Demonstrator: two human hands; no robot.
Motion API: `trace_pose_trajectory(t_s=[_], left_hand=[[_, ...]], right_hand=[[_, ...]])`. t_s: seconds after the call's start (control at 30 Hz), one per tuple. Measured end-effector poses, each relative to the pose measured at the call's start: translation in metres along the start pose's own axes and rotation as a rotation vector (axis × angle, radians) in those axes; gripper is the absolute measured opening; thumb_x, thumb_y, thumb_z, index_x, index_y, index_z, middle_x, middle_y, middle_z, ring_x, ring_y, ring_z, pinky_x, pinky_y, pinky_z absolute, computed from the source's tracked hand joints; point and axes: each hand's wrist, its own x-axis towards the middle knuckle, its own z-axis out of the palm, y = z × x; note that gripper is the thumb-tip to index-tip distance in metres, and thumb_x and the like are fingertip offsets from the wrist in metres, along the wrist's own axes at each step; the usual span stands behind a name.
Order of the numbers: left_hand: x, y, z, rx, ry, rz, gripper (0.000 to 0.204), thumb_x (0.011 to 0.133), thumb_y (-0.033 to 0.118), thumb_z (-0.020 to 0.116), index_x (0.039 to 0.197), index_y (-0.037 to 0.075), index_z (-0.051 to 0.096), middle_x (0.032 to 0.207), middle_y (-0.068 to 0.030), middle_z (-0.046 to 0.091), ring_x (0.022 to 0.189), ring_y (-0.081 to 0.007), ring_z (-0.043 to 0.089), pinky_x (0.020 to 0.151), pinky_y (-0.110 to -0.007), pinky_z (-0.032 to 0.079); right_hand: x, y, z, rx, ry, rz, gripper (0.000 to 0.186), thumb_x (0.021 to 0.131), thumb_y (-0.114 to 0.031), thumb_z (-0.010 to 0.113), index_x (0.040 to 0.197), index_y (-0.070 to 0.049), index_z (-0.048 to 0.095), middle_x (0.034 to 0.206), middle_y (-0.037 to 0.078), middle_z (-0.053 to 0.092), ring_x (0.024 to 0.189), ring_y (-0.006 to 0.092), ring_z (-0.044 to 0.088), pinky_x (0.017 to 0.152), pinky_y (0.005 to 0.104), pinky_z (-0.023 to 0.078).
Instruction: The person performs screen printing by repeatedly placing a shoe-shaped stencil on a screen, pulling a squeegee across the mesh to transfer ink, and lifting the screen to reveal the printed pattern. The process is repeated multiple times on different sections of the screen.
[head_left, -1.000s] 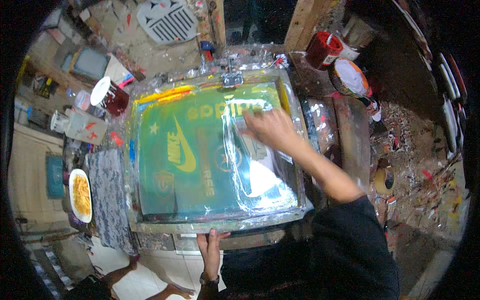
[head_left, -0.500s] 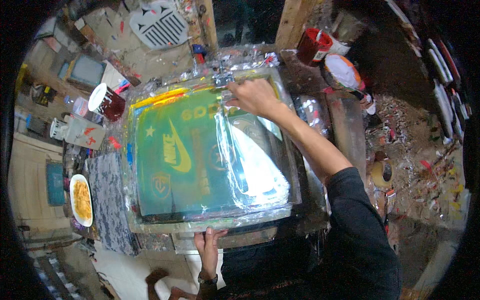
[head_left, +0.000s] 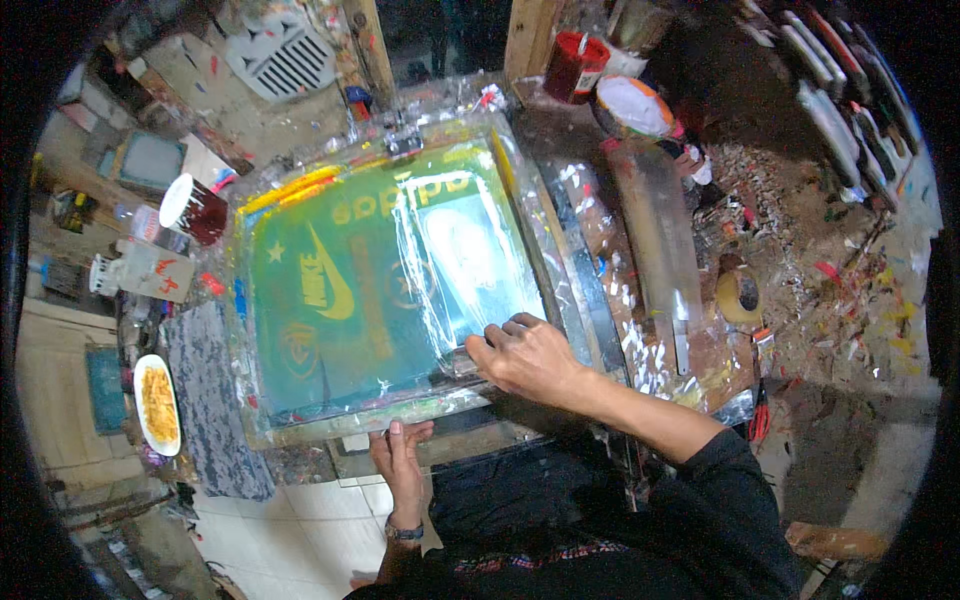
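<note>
Green printing screen (head_left: 345, 300) under both hands — right hand (head_left: 525, 355) fingers pressed flat, left hand (head_left: 400, 455) gripping its edge — red paint cup (head_left: 195, 208) beside.

Count: 1 printing screen (head_left: 300, 330), green mesh in a frame, w/ 1 clear plastic sheet (head_left: 465, 265) taped over its right part. 2 hands in view: left hand (head_left: 402, 460) at the frame's near edge, right hand (head_left: 525, 355) on the sheet's near corner. 2 red paint cans: 1 (head_left: 195, 208) left of the screen w/ white lid, 1 (head_left: 575, 62) at the far side. 1 tape roll (head_left: 738, 296) on the right. 1 plate (head_left: 157, 403) w/ yellow food, far left. 1 long squeegee (head_left: 655, 250) right of the frame. 1 white vent grille (head_left: 280, 55) top left. 1 pair of red-handled scissors (head_left: 760, 420) near right edge of the bench. Smaller clutter too blurred to count.
</note>
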Motion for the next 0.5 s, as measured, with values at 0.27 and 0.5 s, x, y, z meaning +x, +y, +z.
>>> trace_pose_trajectory(t_s=[0.27,0.5], left_hand=[[-0.019,0.056,0.034,-0.028,-0.094,0.239,0.021,0.109,0.020,0.050,0.116,0.001,0.045,0.102,-0.0237,0.071,0.086,-0.0294,0.074,0.076,-0.040,0.062],[0.044,0.162,0.051,0.412,-0.348,0.555,0.036,0.100,0.012,0.066,0.128,-0.004,0.051,0.113,-0.0218,0.072,0.102,-0.0290,0.072,0.089,-0.041,0.059]], right_hand=[[-0.017,-0.026,-0.053,-0.100,0.248,0.244,0.052,0.087,-0.057,0.071,0.096,-0.006,0.063,0.091,0.011,0.060,0.092,0.0273,0.062,0.106,0.0671,0.028],[0.069,0.009,-0.168,-0.264,0.665,0.058,0.062,0.083,-0.068,0.070,0.072,-0.008,0.059,0.073,0.010,0.059,0.071,0.0291,0.061,0.071,0.0422,0.049]])
